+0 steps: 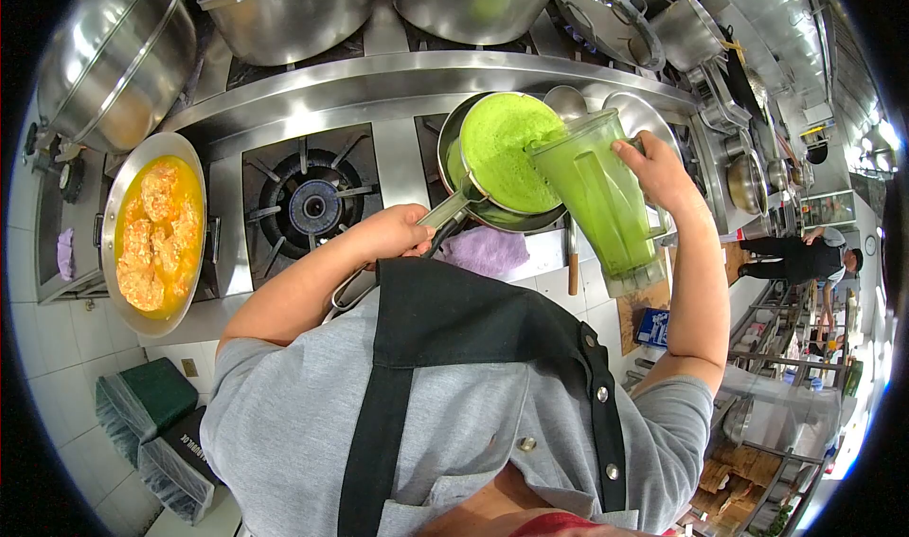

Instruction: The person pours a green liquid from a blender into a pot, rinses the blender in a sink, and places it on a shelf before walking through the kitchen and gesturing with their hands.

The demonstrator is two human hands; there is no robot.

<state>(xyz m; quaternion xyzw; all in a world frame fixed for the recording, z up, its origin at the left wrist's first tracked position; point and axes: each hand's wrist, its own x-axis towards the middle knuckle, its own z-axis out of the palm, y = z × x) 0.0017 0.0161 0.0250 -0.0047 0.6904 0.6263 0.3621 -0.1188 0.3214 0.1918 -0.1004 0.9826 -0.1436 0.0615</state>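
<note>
The left hand [393, 234] is closed around the long handle of a strainer [507, 153], which is held over a pan [454, 139] on the stove. The strainer is filled to its rim with bright green puree. The right hand [658, 172] is clamped on the handle side of a blender jug [601, 201]; the jug is tilted, its lip touching the strainer's right edge, and green liquid fills most of it. The two hands are kept well apart, one on each vessel.

Just below the pan, a purple cloth [488, 251] lies on the counter's [559, 295] front edge. An unoccupied burner [312, 205] lies left of the pan, leaving open room between it and a wide pan of orange sauce [156, 234] at the stove's left end. Large steel pots [284, 7] are set along the back ledge. To the right, a narrow aisle is seen, where another person [800, 258] bends over.
</note>
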